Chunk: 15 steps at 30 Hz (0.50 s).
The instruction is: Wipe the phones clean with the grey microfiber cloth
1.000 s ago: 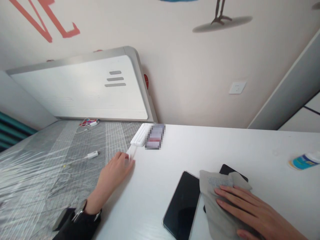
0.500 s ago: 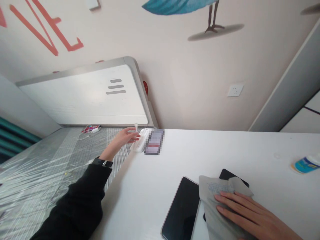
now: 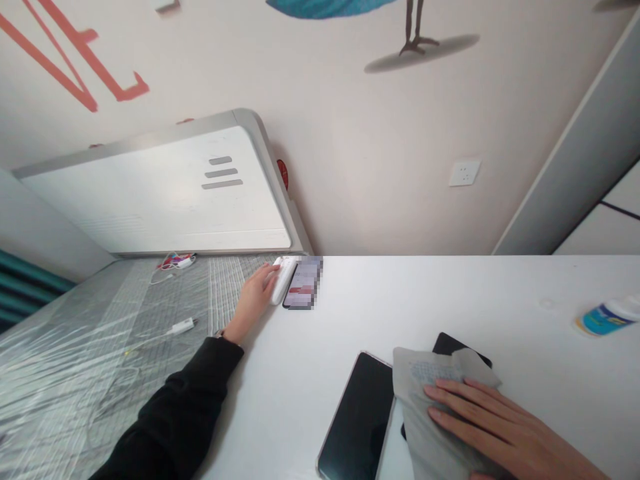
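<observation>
My left hand [image 3: 256,295] reaches to the far left corner of the white table [image 3: 420,293]. Its fingers curl against a white ribbed pack [image 3: 283,279] lying beside a phone with a blurred screen [image 3: 303,291]. My right hand [image 3: 483,421] lies flat, fingers stretched out, on a grey cloth [image 3: 424,381] at the near right. The cloth covers most of a black phone [image 3: 453,343]. A second dark phone [image 3: 356,420] lies face up just left of the cloth.
A small bottle with a blue label [image 3: 603,318] lies at the table's right edge. Left of the table is a bed wrapped in plastic film [image 3: 90,353] with a white charger and cable [image 3: 183,326] on it. A white headboard [image 3: 165,193] leans on the wall.
My left hand took a small white strip from the table edge, lifted it, and has come down against the white pack. The right hand stayed on the cloth.
</observation>
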Available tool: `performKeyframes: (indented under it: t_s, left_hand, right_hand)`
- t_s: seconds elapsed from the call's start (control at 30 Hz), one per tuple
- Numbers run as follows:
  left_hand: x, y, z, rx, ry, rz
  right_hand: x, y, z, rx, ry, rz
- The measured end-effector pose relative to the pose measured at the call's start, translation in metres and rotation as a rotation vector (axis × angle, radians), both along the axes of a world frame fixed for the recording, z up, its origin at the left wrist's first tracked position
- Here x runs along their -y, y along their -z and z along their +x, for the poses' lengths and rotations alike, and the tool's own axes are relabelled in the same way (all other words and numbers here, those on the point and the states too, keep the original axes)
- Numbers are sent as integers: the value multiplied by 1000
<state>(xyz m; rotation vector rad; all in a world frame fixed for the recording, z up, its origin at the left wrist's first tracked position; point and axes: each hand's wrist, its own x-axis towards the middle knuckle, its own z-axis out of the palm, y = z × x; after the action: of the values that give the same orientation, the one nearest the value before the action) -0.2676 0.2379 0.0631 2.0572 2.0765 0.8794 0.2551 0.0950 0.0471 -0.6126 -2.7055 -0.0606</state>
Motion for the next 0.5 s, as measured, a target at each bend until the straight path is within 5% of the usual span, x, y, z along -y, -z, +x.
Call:
performKeyframes:
  t_s: [0.5]
  left_hand:
    - [-6, -2, -13, -366, 167, -93]
  right_hand:
    - [9, 7, 4, -54, 73, -132]
